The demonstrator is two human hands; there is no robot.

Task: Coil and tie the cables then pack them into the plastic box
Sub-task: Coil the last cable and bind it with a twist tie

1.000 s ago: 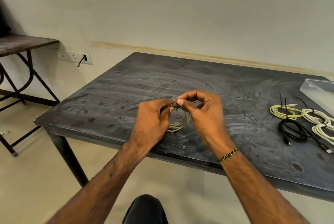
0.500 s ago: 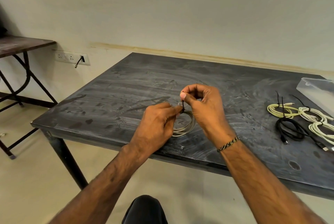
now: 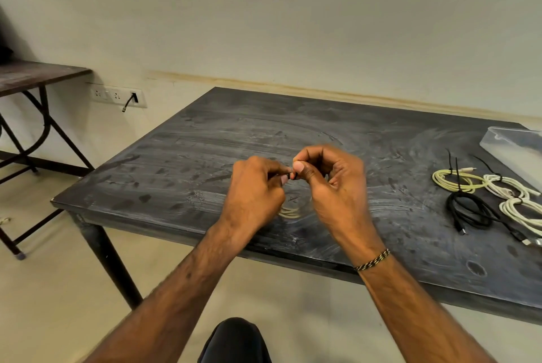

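Both hands are drawing together — left hand (image 3: 254, 186) and right hand (image 3: 331, 184) pinching a black tie (image 3: 293, 176) over the pale coil (image 3: 290, 211) beneath them. Four tied coils (image 3: 469, 195) (rightward) are waiting — plastic box (image 3: 510, 145) beyond looking unpacked.

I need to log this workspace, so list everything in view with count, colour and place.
Work table: one, dark grey, centre.
Coiled cable in hand: one, cream, between the hands above the table's near edge.
Black tie: one, pinched between both hands' fingers.
Yellow coil: one, tied, table right.
White coils: at least two, tied, far right.
Black coil: one, in front of the yellow coil.
Plastic box: one, clear, far right edge.
Side table: one, brown, left.
Wall socket strip: one, white, with a black plug.
Bracelet: one, braided, right wrist.
Left hand: pinching the tie.
Right hand: pinching the tie.
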